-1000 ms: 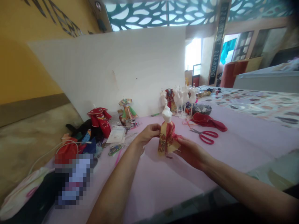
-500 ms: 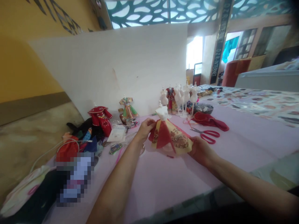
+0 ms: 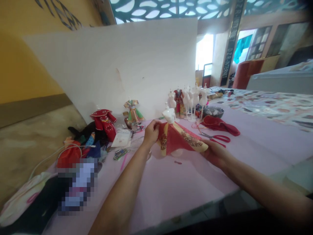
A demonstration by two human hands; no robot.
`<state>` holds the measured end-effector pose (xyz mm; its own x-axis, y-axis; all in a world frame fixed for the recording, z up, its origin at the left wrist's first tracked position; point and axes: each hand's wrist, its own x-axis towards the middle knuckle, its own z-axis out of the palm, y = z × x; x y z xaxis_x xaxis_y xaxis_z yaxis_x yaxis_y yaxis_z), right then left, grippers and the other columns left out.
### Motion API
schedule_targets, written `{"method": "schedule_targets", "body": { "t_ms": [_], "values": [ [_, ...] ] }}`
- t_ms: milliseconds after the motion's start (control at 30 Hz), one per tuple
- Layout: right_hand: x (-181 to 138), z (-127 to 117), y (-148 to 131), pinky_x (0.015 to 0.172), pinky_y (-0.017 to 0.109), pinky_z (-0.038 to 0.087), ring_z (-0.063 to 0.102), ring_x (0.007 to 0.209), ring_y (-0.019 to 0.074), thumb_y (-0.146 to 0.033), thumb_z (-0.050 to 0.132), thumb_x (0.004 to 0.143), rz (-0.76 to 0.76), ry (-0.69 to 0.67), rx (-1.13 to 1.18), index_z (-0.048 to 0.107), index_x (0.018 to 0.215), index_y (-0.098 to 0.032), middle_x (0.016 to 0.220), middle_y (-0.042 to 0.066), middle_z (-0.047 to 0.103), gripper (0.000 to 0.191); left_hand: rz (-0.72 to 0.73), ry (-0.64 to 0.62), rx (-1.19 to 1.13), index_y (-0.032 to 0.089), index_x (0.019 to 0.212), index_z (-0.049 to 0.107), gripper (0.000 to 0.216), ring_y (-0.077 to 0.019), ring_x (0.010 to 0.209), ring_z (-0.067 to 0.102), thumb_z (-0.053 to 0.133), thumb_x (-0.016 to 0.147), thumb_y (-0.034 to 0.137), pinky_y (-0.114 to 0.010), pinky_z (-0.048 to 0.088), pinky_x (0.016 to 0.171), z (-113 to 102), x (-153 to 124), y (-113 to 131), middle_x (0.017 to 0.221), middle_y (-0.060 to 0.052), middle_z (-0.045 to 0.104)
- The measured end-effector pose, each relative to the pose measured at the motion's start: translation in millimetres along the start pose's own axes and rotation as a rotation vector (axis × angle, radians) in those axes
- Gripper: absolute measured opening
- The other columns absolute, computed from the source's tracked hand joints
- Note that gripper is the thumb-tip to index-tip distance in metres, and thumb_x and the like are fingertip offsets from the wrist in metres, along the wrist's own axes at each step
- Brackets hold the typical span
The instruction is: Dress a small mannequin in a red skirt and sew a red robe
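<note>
A small white dress form (image 3: 169, 114) stands upright on the pink tabletop, wearing a flared doll skirt (image 3: 178, 141) of red and patterned yellow panels. My left hand (image 3: 152, 131) pinches the skirt at its left side, near the waist. At the lower right hem, my right hand (image 3: 214, 152) grips the skirt's edge between thumb and fingers and holds it out sideways. A red-handled pair of scissors (image 3: 218, 138) lies on the table just beyond my right hand, beside a piece of red cloth (image 3: 218, 124).
Several bare white dress forms (image 3: 193, 101) and a red doll dress (image 3: 179, 101) stand at the back. On the left are a red embroidered doll outfit (image 3: 104, 123), a green-and-gold doll dress (image 3: 134, 112) and heaped fabric scraps. A white board (image 3: 110, 65) rises behind.
The skirt has turned on the form, so a red panel now faces forward. My right hand has moved slightly right, stretching the hem outward. My left hand stays at the left side.
</note>
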<state>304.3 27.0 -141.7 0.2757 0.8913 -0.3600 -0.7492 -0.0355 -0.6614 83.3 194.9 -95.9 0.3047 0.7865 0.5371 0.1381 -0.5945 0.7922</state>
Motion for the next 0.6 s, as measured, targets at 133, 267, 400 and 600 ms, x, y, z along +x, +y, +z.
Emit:
{"method": "schedule_targets", "body": {
  "t_ms": [133,267,400,600],
  "values": [
    [7.8,-11.8,-7.7,0.035,0.018,0.04,0.046,0.039,0.0079,-0.011,0.061,0.088,-0.067,0.13,-0.019,0.063,0.092,-0.02,0.051,-0.006,0.051,0.01,-0.005,0.011,0.038,0.02,0.086,0.064,0.015,-0.0175,0.081,0.058,0.052,0.082,0.012,-0.028,0.043,0.081,0.8,-1.5,1.6,0.083,0.0,0.067],
    [10.1,-15.4,-12.0,0.039,0.018,0.043,0.047,0.043,0.0069,-0.008,0.059,0.086,-0.101,0.123,-0.015,0.063,0.09,-0.02,0.058,-0.004,0.054,0.014,-0.02,0.012,0.044,0.021,0.086,0.064,0.012,-0.0174,0.08,0.059,0.053,0.083,0.015,-0.028,0.043,0.08,0.8,-1.7,0.8,0.083,0.0,0.068],
    [7.7,-11.6,-11.5,0.044,0.021,0.047,0.051,0.05,0.009,-0.006,0.066,0.078,-0.115,0.061,-0.049,0.066,0.09,-0.022,0.068,-0.001,0.06,0.019,-0.033,0.006,0.033,0.021,0.086,0.064,0.008,-0.0172,0.077,0.059,0.056,0.084,0.02,-0.027,0.044,0.076,1.1,-1.9,-1.3,0.083,0.0,0.068],
    [0.2,10.8,-17.2,0.059,0.021,0.049,0.057,0.07,0.0092,-0.018,0.076,0.075,-0.279,-0.078,-0.245,0.068,0.096,-0.025,0.095,-0.001,0.066,0.023,-0.032,-0.005,0.028,0.021,0.086,0.063,0.008,-0.0179,0.078,0.06,0.055,0.086,0.023,-0.027,0.044,0.074,3.9,-2.2,-5.7,0.08,0.0,0.067]
  ]
}}
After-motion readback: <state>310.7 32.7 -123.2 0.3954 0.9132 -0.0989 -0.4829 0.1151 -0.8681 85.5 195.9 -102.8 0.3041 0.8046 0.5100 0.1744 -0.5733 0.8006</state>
